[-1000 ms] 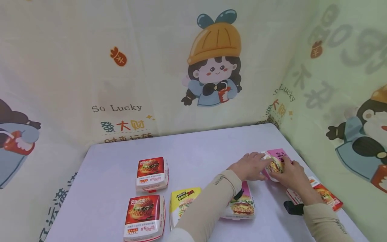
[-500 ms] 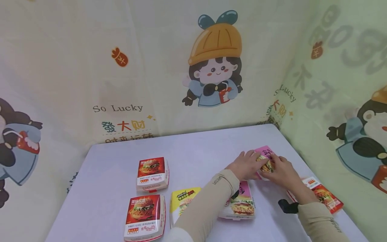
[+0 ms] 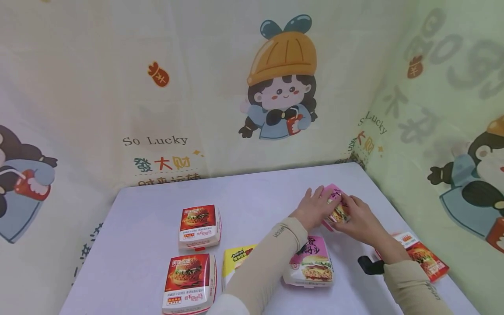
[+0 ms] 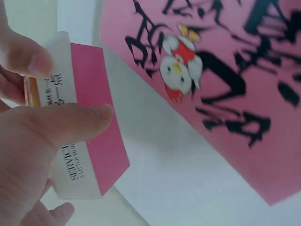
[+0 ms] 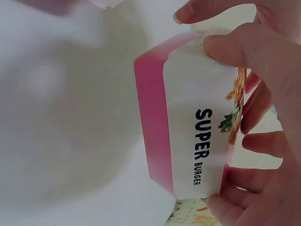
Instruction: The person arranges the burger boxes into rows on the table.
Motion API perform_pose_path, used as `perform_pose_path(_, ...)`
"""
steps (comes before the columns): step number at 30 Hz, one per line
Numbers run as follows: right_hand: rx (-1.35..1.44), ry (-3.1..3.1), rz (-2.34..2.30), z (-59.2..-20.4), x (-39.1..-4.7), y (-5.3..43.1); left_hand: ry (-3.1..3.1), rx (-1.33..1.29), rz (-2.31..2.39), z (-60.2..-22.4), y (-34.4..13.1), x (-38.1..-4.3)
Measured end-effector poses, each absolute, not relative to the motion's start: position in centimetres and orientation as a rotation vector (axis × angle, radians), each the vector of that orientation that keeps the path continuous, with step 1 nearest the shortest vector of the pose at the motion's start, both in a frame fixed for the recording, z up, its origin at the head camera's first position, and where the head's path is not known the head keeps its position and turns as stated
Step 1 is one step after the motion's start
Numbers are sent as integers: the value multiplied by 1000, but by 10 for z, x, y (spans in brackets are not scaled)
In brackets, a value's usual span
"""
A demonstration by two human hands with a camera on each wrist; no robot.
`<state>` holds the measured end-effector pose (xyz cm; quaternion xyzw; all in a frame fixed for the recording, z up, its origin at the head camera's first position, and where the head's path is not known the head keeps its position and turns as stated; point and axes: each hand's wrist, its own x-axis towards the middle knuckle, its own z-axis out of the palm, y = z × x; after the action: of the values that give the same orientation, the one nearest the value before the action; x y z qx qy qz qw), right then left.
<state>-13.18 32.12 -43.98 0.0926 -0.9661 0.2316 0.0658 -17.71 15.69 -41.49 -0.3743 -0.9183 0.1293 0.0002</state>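
Note:
Both hands hold a pink-and-white burger box (image 3: 337, 213) above the right side of the table. My left hand (image 3: 315, 208) grips its left side; in the left wrist view, the thumb (image 4: 89, 120) lies across the white side wall onto the pink face. From the right, my right hand (image 3: 360, 221) holds the box, thumb on a side wall printed "SUPER BURGER" and fingers at the far edge in the right wrist view. The box is tilted. Below the left hand, a second pink burger box (image 3: 311, 264) lies on the table.
Two red burger boxes (image 3: 198, 221) stand on the left of the white table (image 3: 138, 227), one nearer the front. A yellow box (image 3: 236, 258) is partly hidden by the left sleeve. Red-and-white packaging (image 3: 425, 256) lies at the right edge, partly behind the right wrist. Printed cloth walls surround the table.
Both hands have carried the pink burger box leftward and tilted it more. The second pink box shows more fully as the left forearm has shifted left.

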Motion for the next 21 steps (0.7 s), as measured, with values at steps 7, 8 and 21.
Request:
perform_pose_path(7,326,-2905,727,-434,-135,312,-2850,-1098,480,-412,152,-184)
perform_pose_path(8,330,-2907,720,-433,-136,311,-2846,-1097,488,-411,151,-184)
perform_pose_path(21,398,-2932,692,-427,-136,296,-2871,-1130,443,-403,127,-195)
